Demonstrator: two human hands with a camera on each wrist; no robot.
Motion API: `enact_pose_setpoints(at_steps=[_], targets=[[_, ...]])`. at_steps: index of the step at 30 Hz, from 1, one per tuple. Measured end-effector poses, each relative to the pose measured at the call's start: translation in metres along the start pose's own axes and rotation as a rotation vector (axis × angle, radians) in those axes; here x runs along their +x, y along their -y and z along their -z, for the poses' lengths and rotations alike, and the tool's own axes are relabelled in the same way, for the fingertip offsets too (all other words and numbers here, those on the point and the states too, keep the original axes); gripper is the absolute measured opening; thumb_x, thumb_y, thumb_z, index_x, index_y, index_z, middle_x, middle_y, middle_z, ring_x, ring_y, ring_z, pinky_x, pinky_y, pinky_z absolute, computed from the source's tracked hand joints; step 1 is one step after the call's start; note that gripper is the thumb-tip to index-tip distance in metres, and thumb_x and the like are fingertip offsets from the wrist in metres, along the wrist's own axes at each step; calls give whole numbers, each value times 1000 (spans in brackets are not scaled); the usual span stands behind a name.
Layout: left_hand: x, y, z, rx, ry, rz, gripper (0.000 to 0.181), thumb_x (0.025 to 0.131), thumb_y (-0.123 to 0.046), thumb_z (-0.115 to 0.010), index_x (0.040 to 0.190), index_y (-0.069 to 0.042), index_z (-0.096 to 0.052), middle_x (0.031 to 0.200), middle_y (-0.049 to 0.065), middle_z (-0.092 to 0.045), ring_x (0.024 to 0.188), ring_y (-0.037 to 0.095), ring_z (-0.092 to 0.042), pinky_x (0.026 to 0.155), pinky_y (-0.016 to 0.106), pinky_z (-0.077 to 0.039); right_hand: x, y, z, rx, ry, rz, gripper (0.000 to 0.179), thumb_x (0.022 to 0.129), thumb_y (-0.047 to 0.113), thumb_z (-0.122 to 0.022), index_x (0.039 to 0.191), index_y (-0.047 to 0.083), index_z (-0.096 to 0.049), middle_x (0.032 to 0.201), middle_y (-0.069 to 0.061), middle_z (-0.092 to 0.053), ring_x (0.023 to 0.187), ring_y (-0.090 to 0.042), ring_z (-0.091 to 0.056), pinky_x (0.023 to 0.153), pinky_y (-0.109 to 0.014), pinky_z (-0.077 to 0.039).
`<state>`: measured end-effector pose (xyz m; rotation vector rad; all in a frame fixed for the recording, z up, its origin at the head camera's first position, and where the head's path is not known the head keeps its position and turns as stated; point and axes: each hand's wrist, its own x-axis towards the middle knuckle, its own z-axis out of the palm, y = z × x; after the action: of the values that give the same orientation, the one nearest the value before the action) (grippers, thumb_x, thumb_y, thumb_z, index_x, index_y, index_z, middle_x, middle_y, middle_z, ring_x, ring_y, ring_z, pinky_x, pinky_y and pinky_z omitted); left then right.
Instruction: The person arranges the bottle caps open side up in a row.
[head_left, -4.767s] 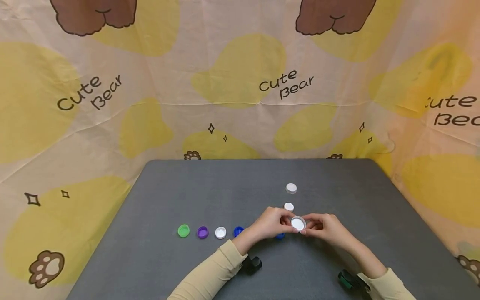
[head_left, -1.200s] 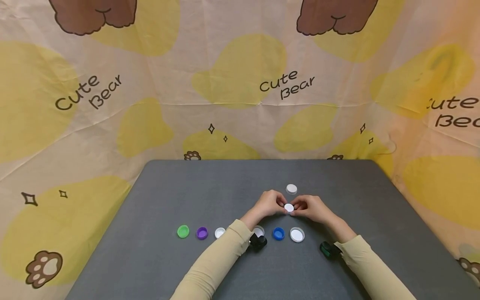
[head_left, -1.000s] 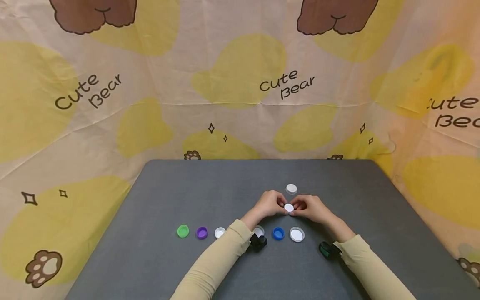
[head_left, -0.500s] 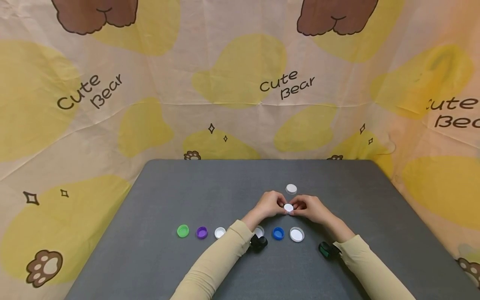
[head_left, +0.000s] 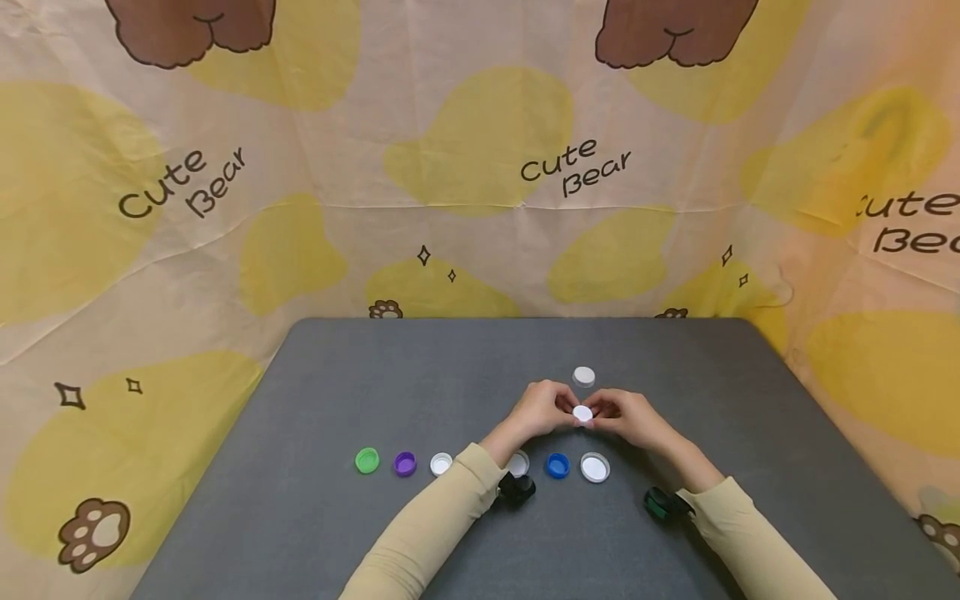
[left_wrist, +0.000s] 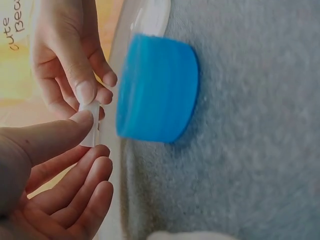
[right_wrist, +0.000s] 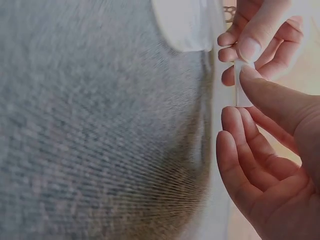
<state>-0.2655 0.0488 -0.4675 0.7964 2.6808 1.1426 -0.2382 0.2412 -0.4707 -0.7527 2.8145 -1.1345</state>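
A small white bottle cap (head_left: 582, 414) is held between both hands in the head view. My left hand (head_left: 536, 410) pinches its left side with thumb and fingers. From the opposite side, my right hand (head_left: 632, 417) pinches it too. In the left wrist view the cap (left_wrist: 90, 131) appears edge-on between the thumbs and fingertips. The right wrist view also shows the cap (right_wrist: 244, 90) on edge, apart from the table. Just beyond the hands lies another white cap (head_left: 583, 377).
Nearer me on the grey table (head_left: 420, 375) runs a row of caps: green (head_left: 367, 461), purple (head_left: 405, 464), white (head_left: 441, 464), another white one (head_left: 519, 462), blue (head_left: 557, 466) and a wide white one (head_left: 595, 467). The left sleeve (head_left: 431, 521) crosses above this row.
Earlier both hands held the wide white cap; it now lies at the row's right end. The hands moved farther back to the small white cap, which has shifted slightly right in the last half second.
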Motion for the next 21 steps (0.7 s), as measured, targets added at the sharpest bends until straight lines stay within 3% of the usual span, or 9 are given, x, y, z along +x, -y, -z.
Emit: enact_pose_setpoints(at_steps=[21], targets=[[-24, -19, -9, -100, -2, -26, 17, 72, -26, -73, 84, -17, -66, 73, -11, -64, 62, -2, -56, 55, 15, -44, -29, 15, 9, 33, 15, 4, 31, 79, 34, -63, 100, 11, -65, 87, 2, -66, 74, -5, -60, 65, -22, -49]])
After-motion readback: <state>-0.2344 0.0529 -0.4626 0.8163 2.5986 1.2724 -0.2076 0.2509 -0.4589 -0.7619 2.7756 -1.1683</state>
